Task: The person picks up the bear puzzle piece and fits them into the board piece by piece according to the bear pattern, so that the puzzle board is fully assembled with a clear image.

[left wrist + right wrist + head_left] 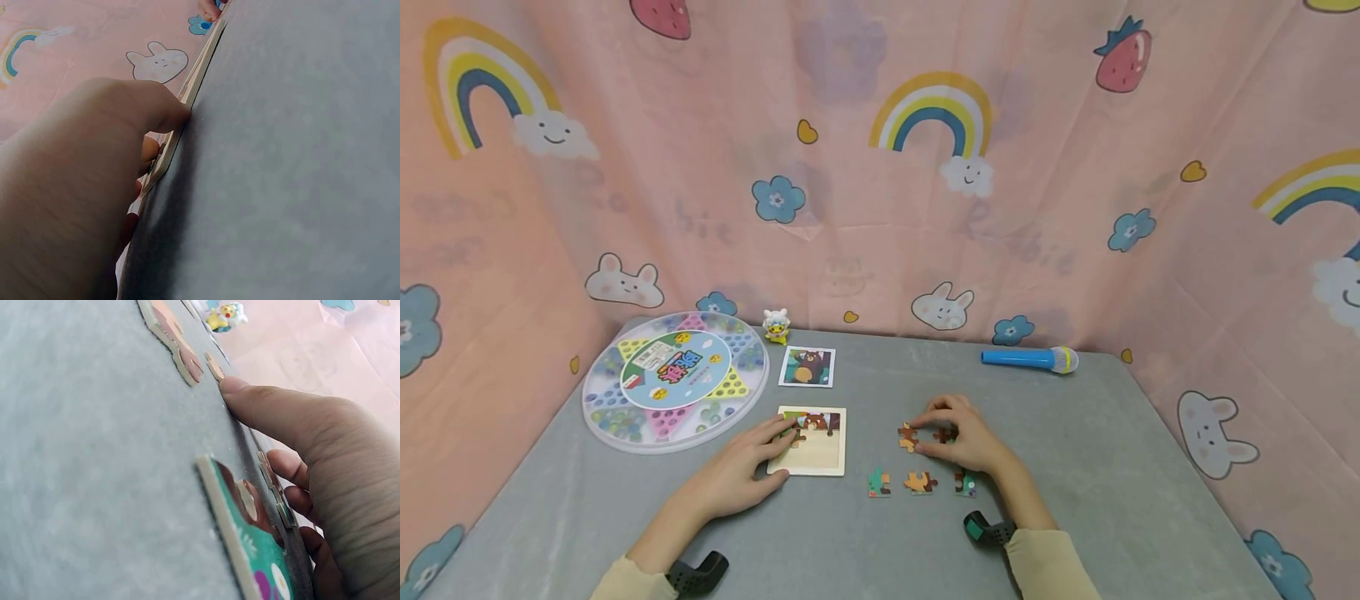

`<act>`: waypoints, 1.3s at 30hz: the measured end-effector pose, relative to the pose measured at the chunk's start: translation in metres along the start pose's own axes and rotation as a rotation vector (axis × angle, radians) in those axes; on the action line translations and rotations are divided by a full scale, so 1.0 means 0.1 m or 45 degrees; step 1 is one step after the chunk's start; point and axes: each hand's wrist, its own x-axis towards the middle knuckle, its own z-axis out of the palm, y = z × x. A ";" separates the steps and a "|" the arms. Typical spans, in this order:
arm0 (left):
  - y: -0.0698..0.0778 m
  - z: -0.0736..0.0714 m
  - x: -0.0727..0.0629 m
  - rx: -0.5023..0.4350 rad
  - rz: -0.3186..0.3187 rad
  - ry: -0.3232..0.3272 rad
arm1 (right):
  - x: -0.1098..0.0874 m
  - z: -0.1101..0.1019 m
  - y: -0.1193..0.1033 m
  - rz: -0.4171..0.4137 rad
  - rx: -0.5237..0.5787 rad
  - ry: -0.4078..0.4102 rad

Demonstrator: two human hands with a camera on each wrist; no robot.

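My left hand (pixel 741 475) lies at the left side of a wooden puzzle tray (pixel 827 458). Its fingers reach over the tray's left part, and in the left wrist view the thumb (pixel 169 112) presses the tray's side edge. A few bear-picture pieces fill the tray's top. My right hand (pixel 962 437) has its thumb and forefinger at a brown puzzle piece (pixel 907 437), pinching its right side; the forefinger is hidden in the right wrist view. Another brown piece (pixel 945 435) lies partly under this hand. Nearer me are a green piece (pixel 878 483), an orange-brown piece (pixel 919 482) and a green-and-brown piece (pixel 240 531).
A bear picture card (pixel 807 367) lies behind the tray. Left of it is a round Chinese checkers board (pixel 602 421), with a small figurine (pixel 777 327) near its far edge. A blue toy microphone (pixel 1026 359) lies at the back right. A patterned curtain (pixel 865 250) hangs behind the table.
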 end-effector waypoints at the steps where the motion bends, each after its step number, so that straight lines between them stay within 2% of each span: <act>1: 0.00 0.00 0.00 0.001 0.001 0.001 | 0.00 0.00 0.00 0.000 -0.001 0.000; 24: 0.02 -0.01 -0.01 -0.008 0.002 0.005 | 0.01 -0.01 -0.09 -0.034 -0.121 -0.026; 31: 0.02 -0.01 -0.01 0.004 0.006 0.011 | 0.02 -0.01 -0.10 -0.001 -0.104 -0.011; 39: 0.02 0.00 0.00 -0.003 0.001 0.006 | 0.03 0.01 -0.10 0.085 -0.052 0.028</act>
